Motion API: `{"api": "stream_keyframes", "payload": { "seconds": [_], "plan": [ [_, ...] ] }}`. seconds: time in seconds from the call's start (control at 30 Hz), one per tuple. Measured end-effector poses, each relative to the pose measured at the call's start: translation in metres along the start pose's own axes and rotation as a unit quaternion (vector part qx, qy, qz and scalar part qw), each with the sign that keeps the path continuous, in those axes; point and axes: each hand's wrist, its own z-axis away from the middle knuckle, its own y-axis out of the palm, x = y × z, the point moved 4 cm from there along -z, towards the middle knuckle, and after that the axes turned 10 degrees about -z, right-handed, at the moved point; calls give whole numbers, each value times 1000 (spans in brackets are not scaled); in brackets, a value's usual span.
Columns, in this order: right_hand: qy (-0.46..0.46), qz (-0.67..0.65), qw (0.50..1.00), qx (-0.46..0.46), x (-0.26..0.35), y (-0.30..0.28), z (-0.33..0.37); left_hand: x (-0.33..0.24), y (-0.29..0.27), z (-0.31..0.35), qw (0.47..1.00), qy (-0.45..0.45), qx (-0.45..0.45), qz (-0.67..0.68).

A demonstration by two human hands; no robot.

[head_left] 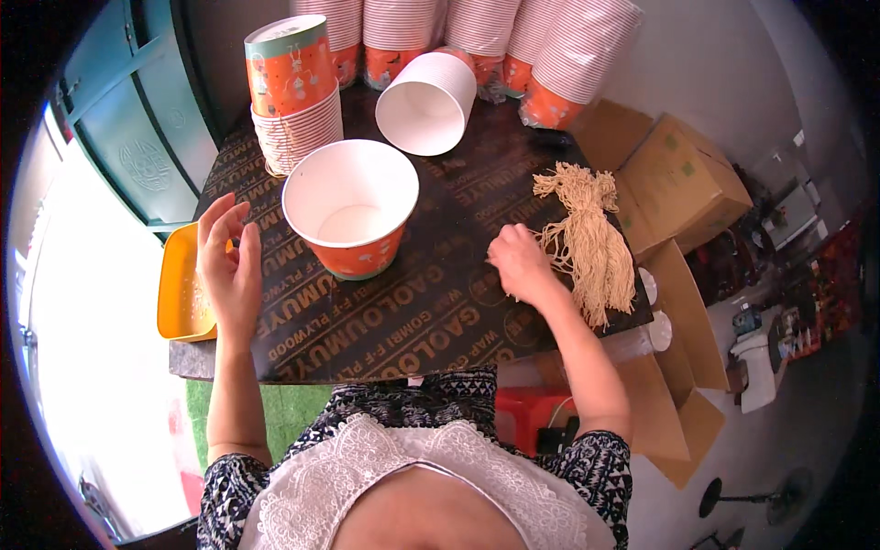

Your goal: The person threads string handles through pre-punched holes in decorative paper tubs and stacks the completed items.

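Lace collar (362, 449), printed bucket (353, 211), lettered tabletop (440, 316)

Over my remote feed I'm seeing a broad white lace collar (307, 486) spreading across the wearer's chest, its outer edge forming rounded scallops and its openwork making a raised pattern. A thin dark line is tracing part of the scooped neckline (486, 496). From under the lace, a black-and-white printed garment (458, 387) is showing, its small, angular motifs repeating in bands. The same print is covering the left sleeve (229, 490) and the right sleeve (605, 467), both stopping near the elbow and leaving the forearms bare. At their ends I'm seeing a left hand (229, 275) and right hand (524, 266), with ungloved fingers.
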Motion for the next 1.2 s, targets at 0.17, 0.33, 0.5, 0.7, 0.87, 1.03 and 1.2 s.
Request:
{"api": "stream_keyframes", "payload": {
  "seconds": [0.17,0.33,0.5,0.7,0.87,1.03,1.2],
  "plan": [
    [-167,-119,979,19,132,19,-1,-14,7,10,998,54,-14,43],
    [-75,-426,891,-136,169,-1,-12,-52,8,27,993,75,39,85],
    [49,-601,785,-140,156,-9,-8,-63,20,49,975,51,191,99],
    [18,-544,825,-149,157,-13,-2,-68,44,65,925,-35,339,171],
    [-16,-524,837,-158,159,-13,-1,-77,55,69,916,-24,365,164],
    [15,-546,825,-148,155,-13,0,-76,57,71,920,-5,351,174],
    [22,-533,830,-162,152,-18,0,-74,56,67,921,3,350,170]
  ]
}}
